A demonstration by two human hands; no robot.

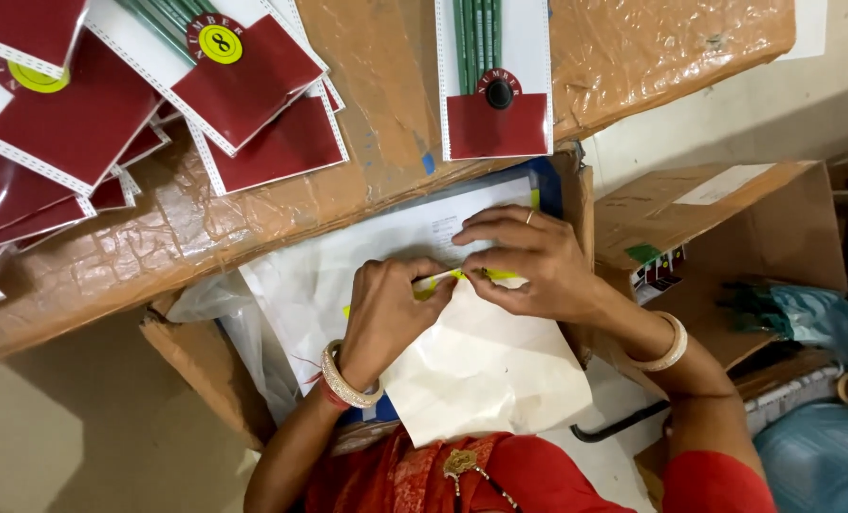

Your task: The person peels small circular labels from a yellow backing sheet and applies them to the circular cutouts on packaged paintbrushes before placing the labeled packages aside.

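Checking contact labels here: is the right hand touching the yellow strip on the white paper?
Touching. The head view shows the right hand with its fingertips pressed onto the yellow strip, which lies on the white paper; no gap shows.

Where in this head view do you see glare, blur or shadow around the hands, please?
Head view: glare streaks the glossy brown wrapped tabletop; left hand and right hand look slightly soft over the white sheet, the yellow strip between them indistinct; the open carton lies in shadow at right.

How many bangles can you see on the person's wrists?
2. One beaded bangle is on the left wrist, below the left hand. One plain white bangle is on the right wrist, behind the right hand. None seems hidden.
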